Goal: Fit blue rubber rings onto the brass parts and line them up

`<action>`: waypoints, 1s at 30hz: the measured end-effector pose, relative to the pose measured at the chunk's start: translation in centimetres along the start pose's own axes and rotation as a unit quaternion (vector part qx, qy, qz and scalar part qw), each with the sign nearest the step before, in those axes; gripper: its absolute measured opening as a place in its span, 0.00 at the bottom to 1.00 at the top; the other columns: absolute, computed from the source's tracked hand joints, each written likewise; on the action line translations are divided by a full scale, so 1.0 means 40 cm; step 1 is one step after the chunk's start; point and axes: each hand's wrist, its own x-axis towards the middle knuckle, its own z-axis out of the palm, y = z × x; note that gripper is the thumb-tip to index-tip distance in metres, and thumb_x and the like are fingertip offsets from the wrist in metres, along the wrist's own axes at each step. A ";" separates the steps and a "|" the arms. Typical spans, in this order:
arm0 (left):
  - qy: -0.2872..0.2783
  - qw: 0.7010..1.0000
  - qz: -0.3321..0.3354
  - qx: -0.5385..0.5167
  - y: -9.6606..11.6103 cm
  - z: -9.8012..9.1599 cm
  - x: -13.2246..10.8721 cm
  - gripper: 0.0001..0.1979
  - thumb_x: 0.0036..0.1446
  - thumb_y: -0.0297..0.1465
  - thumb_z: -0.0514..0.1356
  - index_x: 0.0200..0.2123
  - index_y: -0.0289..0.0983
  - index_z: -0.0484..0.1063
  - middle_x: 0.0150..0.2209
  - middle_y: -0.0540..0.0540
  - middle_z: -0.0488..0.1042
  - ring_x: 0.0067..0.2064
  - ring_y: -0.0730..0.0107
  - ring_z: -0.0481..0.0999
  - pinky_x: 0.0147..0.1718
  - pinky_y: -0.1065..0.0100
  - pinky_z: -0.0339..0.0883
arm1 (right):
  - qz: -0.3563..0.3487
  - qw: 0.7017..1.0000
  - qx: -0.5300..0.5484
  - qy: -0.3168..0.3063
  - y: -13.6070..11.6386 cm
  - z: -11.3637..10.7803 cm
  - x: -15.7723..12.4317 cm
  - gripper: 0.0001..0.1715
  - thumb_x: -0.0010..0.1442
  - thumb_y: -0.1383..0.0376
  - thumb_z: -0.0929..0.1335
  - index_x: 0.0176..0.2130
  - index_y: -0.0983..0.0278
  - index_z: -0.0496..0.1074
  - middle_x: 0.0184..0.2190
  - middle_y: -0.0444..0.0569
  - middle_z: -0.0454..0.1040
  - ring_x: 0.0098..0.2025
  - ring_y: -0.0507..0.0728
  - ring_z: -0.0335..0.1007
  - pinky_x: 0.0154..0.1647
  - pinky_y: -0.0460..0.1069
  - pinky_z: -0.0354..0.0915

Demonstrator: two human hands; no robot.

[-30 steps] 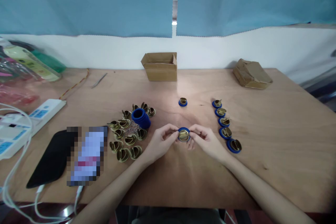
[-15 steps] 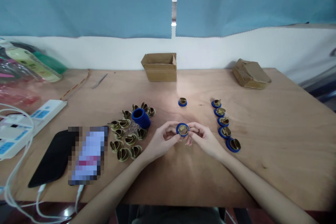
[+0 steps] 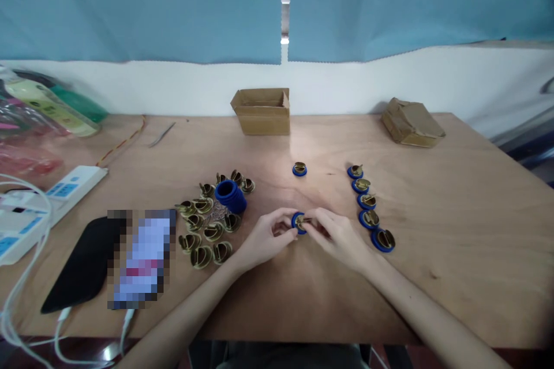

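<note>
Between my hands is a round brass-coloured fitting with a blue ring (image 3: 297, 223) around it. My left hand (image 3: 270, 236) grips its rim from the left, thumb in front and fingers behind. My right hand (image 3: 335, 236) has its thumb and fingertips closed over the fitting's brass middle, hiding part of it. Left of my hands, several brass fittings without blue rings (image 3: 213, 232) lie grouped around a blue ribbed tube, seemingly stacked rings (image 3: 232, 197). Some small metal pieces (image 3: 216, 211) lie among them, too small to make out.
Several blue-ringed fittings (image 3: 367, 201) form a row at the right; another (image 3: 299, 169) sits alone beyond my hands. An open cardboard box (image 3: 264, 121) and a crumpled one (image 3: 413, 124) stand at the back. Phones (image 3: 84, 265), cables and a power strip (image 3: 78, 184) occupy the left.
My right hand has moved from the fitting's right rim onto its brass middle. The left hand still holds the rim. The camera view has shifted slightly.
</note>
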 end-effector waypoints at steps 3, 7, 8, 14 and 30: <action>-0.003 1.000 -0.013 -0.004 -0.001 0.003 -0.004 0.22 0.56 0.31 0.64 0.54 0.34 0.70 0.36 0.46 0.79 0.37 0.67 0.81 0.42 0.64 0.75 | -0.032 0.998 -0.053 -0.014 0.007 -0.008 0.002 0.14 0.73 0.59 0.61 0.44 0.60 0.73 0.39 0.50 0.79 0.38 0.57 0.76 0.38 0.50 0.68; -0.019 0.999 -0.003 0.033 -0.001 0.002 -0.009 0.19 0.62 0.32 0.60 0.56 0.35 0.69 0.38 0.44 0.81 0.39 0.66 0.81 0.42 0.63 0.75 | -0.026 0.995 -0.082 0.041 0.017 -0.037 0.008 0.15 0.73 0.58 0.62 0.43 0.59 0.76 0.35 0.50 0.79 0.35 0.58 0.76 0.36 0.50 0.68; -0.024 0.998 0.003 0.051 -0.001 0.000 -0.009 0.17 0.63 0.33 0.59 0.54 0.35 0.70 0.38 0.44 0.81 0.39 0.65 0.81 0.41 0.64 0.75 | -0.019 0.994 -0.084 0.070 0.019 -0.052 0.012 0.14 0.72 0.58 0.62 0.43 0.58 0.76 0.35 0.50 0.80 0.35 0.58 0.76 0.36 0.50 0.68; -0.036 0.991 0.038 0.126 0.003 -0.006 -0.007 0.09 0.65 0.31 0.56 0.43 0.37 0.75 0.36 0.45 0.81 0.37 0.67 0.81 0.37 0.68 0.73 | 0.070 0.950 -0.249 0.177 0.060 -0.212 0.084 0.18 0.70 0.55 0.63 0.41 0.60 0.78 0.30 0.49 0.81 0.28 0.58 0.74 0.30 0.50 0.62; -0.045 0.984 0.047 0.168 0.027 -0.004 -0.004 0.08 0.64 0.28 0.56 0.40 0.36 0.75 0.35 0.44 0.81 0.36 0.67 0.80 0.35 0.68 0.71 | 0.164 0.890 -0.425 -0.018 0.247 -0.356 0.239 0.17 0.67 0.62 0.64 0.42 0.63 0.81 0.39 0.55 0.83 0.39 0.62 0.77 0.32 0.50 0.58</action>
